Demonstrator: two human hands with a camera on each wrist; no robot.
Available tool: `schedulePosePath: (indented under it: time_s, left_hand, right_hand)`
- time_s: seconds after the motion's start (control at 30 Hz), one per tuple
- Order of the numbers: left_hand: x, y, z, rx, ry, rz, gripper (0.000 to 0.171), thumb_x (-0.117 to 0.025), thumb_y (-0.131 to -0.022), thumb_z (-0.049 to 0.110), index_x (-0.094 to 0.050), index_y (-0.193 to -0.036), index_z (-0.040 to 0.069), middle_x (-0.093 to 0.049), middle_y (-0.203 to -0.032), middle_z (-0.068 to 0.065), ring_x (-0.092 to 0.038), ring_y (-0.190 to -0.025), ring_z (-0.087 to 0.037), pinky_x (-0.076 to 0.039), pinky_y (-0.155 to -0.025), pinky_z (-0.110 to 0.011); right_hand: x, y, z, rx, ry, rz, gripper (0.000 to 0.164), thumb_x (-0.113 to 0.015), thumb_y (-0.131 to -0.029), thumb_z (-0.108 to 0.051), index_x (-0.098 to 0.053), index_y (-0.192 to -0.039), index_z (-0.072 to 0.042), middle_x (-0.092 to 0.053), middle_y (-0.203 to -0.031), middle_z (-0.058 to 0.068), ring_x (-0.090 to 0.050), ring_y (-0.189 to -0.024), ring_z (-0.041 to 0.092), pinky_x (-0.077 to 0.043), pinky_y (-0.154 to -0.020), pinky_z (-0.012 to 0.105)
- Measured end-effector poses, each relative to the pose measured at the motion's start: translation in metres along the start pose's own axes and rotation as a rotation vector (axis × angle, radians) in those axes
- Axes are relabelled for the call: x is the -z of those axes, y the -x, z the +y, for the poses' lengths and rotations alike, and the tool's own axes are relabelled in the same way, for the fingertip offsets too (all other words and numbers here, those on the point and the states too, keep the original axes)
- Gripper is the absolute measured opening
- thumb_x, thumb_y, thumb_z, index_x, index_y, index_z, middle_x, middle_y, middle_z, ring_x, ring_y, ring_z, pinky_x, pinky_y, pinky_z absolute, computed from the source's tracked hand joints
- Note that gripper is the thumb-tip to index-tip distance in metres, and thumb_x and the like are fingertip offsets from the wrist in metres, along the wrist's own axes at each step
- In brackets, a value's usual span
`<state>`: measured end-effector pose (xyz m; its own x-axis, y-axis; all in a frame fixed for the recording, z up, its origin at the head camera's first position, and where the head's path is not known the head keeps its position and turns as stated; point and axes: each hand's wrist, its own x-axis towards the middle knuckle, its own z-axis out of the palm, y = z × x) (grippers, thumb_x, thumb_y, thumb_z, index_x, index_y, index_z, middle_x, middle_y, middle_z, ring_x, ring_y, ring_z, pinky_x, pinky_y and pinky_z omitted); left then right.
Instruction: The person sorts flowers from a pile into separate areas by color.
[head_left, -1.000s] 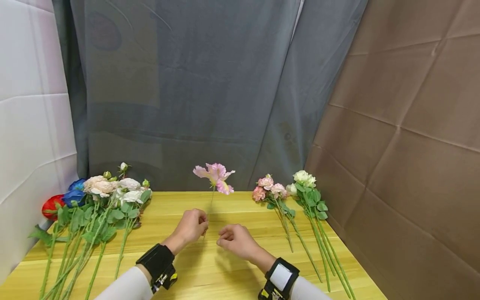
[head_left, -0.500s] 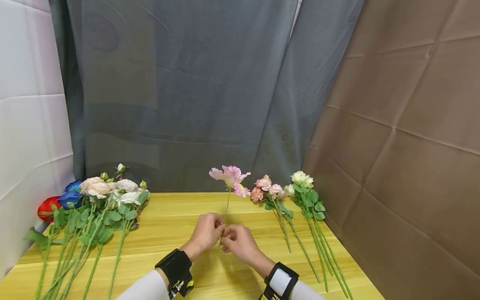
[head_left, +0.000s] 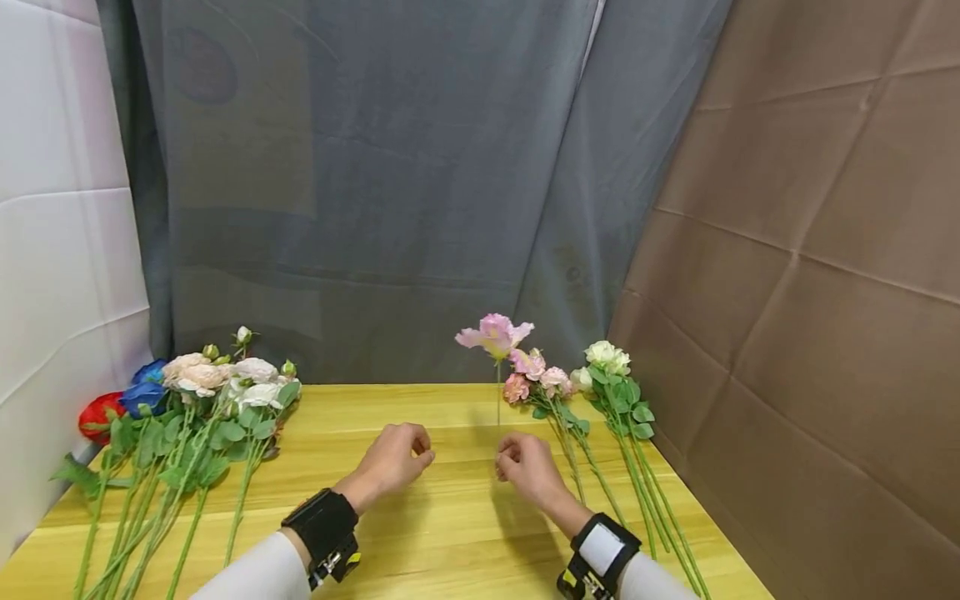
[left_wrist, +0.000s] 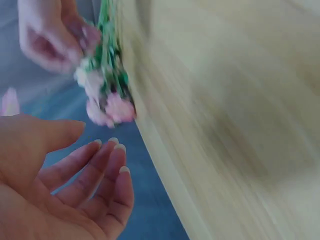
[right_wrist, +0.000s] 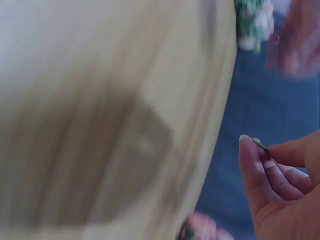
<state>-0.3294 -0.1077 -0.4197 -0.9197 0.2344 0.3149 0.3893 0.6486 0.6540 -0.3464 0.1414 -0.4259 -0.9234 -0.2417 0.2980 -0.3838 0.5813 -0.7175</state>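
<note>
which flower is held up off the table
The single pink flower: the right hand holds it upright by its stem; the other flowers lie on the table.

Gap between left hand [head_left: 392, 460] and pink flower [head_left: 496, 337], stems [head_left: 191, 533] lining both sides

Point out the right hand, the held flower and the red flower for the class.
Right hand [head_left: 529, 468]: head view, on the back of the hand.
Held flower [head_left: 495, 337]: head view, on its pink petals.
Red flower [head_left: 97, 415]: head view, on its bloom.
</note>
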Motion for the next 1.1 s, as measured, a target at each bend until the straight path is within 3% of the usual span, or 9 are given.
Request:
schedulePosePath:
  time_s: [0.13, 0.27, 0.5, 0.6, 0.73, 0.83, 0.9, 0.97, 1.1]
  left_hand:
    - [0.026, 0.007, -0.023, 0.080, -0.062, 0.030, 0.006, -0.075, -0.091, 0.008, -0.070, -0.088, 0.007, -0.065, -0.082, -0.003, -0.058, -0.075, -0.017, -0.051, -0.067, -0.036]
    - [0.052, 0.017, -0.046, 0.114, -0.100, 0.049, 0.005, -0.072, -0.091, 0.007, -0.069, -0.088, 0.005, -0.065, -0.082, -0.004, -0.060, -0.074, -0.018, -0.050, -0.065, -0.036]
    - [0.087, 0.034, -0.082, 0.160, -0.148, 0.095, 0.004, -0.068, -0.090, 0.004, -0.069, -0.087, 0.002, -0.064, -0.078, -0.004, -0.057, -0.068, -0.018, -0.047, -0.060, -0.035]
    - [0.095, 0.039, -0.092, 0.163, -0.165, 0.112, 0.004, -0.067, -0.089, 0.003, -0.068, -0.086, 0.001, -0.063, -0.076, -0.005, -0.055, -0.067, -0.018, -0.046, -0.061, -0.036]
    - [0.098, 0.044, -0.095, 0.184, -0.174, 0.114, 0.004, -0.066, -0.089, 0.003, -0.067, -0.086, 0.001, -0.063, -0.078, -0.005, -0.055, -0.069, -0.019, -0.046, -0.063, -0.037]
    - [0.098, 0.048, -0.096, 0.206, -0.170, 0.112, 0.004, -0.066, -0.089, 0.003, -0.067, -0.086, 0.001, -0.062, -0.078, -0.005, -0.054, -0.069, -0.019, -0.045, -0.063, -0.036]
    - [0.097, 0.051, -0.098, 0.216, -0.167, 0.110, 0.004, -0.065, -0.089, 0.002, -0.066, -0.086, 0.002, -0.062, -0.078, -0.005, -0.053, -0.068, -0.019, -0.045, -0.062, -0.035]
    - [0.098, 0.053, -0.099, 0.226, -0.163, 0.107, 0.004, -0.065, -0.090, 0.002, -0.066, -0.086, 0.002, -0.061, -0.077, -0.005, -0.052, -0.067, -0.019, -0.044, -0.062, -0.035]
    - [0.099, 0.056, -0.101, 0.234, -0.169, 0.111, 0.004, -0.064, -0.090, 0.002, -0.066, -0.086, 0.003, -0.062, -0.078, -0.005, -0.052, -0.067, -0.019, -0.043, -0.061, -0.035]
  right_hand:
    - [0.038, -0.012, 0.024, -0.058, 0.119, 0.091, 0.011, -0.058, -0.091, 0.009, -0.067, -0.094, 0.003, -0.068, -0.075, 0.010, -0.068, -0.064, 0.020, -0.057, -0.056, 0.030]
    - [0.073, -0.023, 0.049, -0.110, 0.238, 0.128, 0.012, -0.056, -0.092, 0.007, -0.067, -0.093, 0.004, -0.066, -0.074, 0.009, -0.066, -0.063, 0.019, -0.054, -0.056, 0.032]
    - [0.108, -0.038, 0.090, -0.154, 0.482, 0.114, 0.017, -0.053, -0.093, 0.005, -0.068, -0.099, 0.006, -0.065, -0.083, 0.013, -0.058, -0.070, 0.023, -0.046, -0.062, 0.038]
    - [0.111, -0.044, 0.102, -0.165, 0.499, 0.119, 0.016, -0.050, -0.090, 0.007, -0.059, -0.079, 0.000, -0.050, -0.068, 0.006, -0.042, -0.059, 0.018, -0.035, -0.055, 0.033]
    - [0.112, -0.049, 0.114, -0.206, 0.503, 0.106, 0.037, -0.048, -0.086, 0.010, -0.030, -0.065, -0.015, -0.017, -0.062, -0.003, -0.015, -0.056, 0.013, -0.018, -0.054, 0.029]
    - [0.112, -0.049, 0.121, -0.297, 0.540, 0.046, 0.036, -0.048, -0.090, 0.008, -0.035, -0.064, -0.013, -0.024, -0.061, -0.001, -0.024, -0.055, 0.015, -0.024, -0.052, 0.030]
    - [0.111, -0.049, 0.125, -0.343, 0.581, 0.010, 0.028, -0.049, -0.092, 0.005, -0.046, -0.068, -0.008, -0.039, -0.063, 0.004, -0.038, -0.057, 0.019, -0.032, -0.053, 0.032]
    - [0.110, -0.048, 0.128, -0.363, 0.622, -0.007, 0.019, -0.051, -0.093, 0.004, -0.055, -0.076, -0.003, -0.053, -0.071, 0.010, -0.051, -0.064, 0.024, -0.040, -0.057, 0.036]
    - [0.104, -0.048, 0.135, -0.354, 0.699, -0.021, 0.016, -0.054, -0.094, 0.005, -0.063, -0.082, -0.001, -0.062, -0.074, 0.013, -0.056, -0.064, 0.025, -0.042, -0.054, 0.037]
